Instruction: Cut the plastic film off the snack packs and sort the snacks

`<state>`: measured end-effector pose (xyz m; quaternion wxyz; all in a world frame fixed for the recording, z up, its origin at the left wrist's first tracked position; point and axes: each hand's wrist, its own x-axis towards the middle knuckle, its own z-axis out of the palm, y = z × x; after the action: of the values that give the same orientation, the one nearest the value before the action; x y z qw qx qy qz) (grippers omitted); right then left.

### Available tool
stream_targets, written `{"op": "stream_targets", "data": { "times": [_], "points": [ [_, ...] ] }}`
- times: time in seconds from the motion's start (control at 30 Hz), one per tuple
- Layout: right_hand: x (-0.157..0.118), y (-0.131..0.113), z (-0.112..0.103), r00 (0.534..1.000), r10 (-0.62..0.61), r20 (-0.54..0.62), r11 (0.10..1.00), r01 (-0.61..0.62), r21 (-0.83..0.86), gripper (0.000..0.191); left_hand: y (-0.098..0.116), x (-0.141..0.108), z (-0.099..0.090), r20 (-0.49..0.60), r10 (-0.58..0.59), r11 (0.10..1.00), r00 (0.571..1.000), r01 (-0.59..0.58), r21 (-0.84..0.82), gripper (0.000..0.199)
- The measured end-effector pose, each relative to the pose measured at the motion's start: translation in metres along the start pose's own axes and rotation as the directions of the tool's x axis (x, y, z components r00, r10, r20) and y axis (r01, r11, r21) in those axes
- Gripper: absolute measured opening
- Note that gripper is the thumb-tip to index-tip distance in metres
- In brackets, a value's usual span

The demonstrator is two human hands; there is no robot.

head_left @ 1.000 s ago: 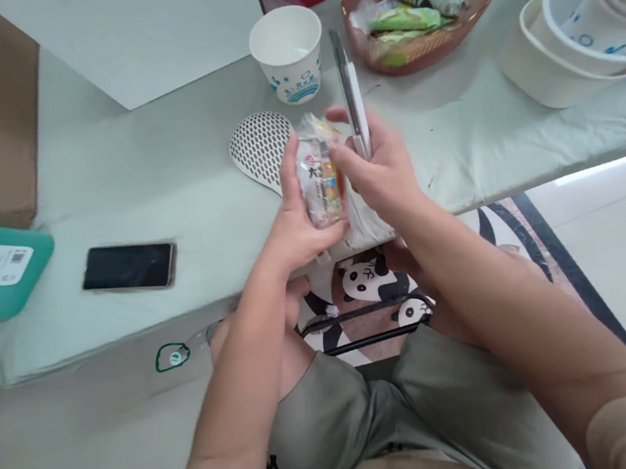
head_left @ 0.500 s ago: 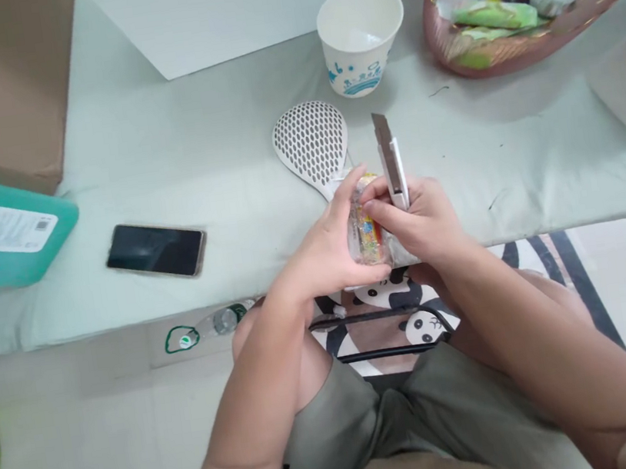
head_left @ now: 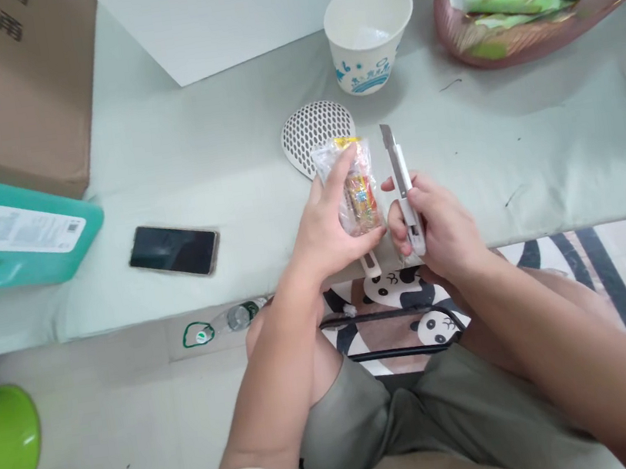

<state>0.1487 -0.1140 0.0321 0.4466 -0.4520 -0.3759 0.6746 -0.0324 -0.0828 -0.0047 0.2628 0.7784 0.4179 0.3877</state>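
My left hand is closed round a clear plastic packet with yellow and red printing, thumb and fingers on its sides. In my right hand is a white utility knife, its metal blade out and pointing away from me. The knife stands just right of the packet, apart from it. Beneath the packet lies a pale slotted skimmer; its perforated head shows beyond the packet and its handle end reaches the table edge.
Behind the hands stands a white paper cup with blue print. A pink bowl of wrapped snacks is at back right. Leftward are a phone, a teal container and a cardboard box. A plastic bottle lies on the floor.
My right hand has drawn away from the packet to the right, and the knife now shows along its length. My left hand has lifted the packet slightly away from me. The view has shifted left.
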Motion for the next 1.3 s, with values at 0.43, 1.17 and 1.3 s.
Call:
{"op": "stream_targets", "data": {
  "times": [0.43, 1.17, 1.3],
  "points": [
    [-0.005, -0.007, -0.009, 0.995, 0.081, 0.050, 0.997, -0.081, -0.005, 0.037, -0.004, 0.007, 0.001, 0.096, 0.070, 0.996, 0.993, -0.075, 0.048, 0.090],
    [-0.006, -0.005, -0.007, 0.963, 0.220, 0.152, 0.968, -0.235, 0.090, 0.044, -0.015, 0.007, 0.003, -0.011, 0.108, 0.994, 0.994, -0.107, 0.019, 0.071],
    [-0.008, -0.005, -0.007, 0.941, 0.253, 0.226, 0.960, -0.273, 0.062, 0.040, -0.023, 0.009, 0.002, -0.056, 0.096, 0.995, 0.994, -0.096, 0.002, 0.074]
  ]
}}
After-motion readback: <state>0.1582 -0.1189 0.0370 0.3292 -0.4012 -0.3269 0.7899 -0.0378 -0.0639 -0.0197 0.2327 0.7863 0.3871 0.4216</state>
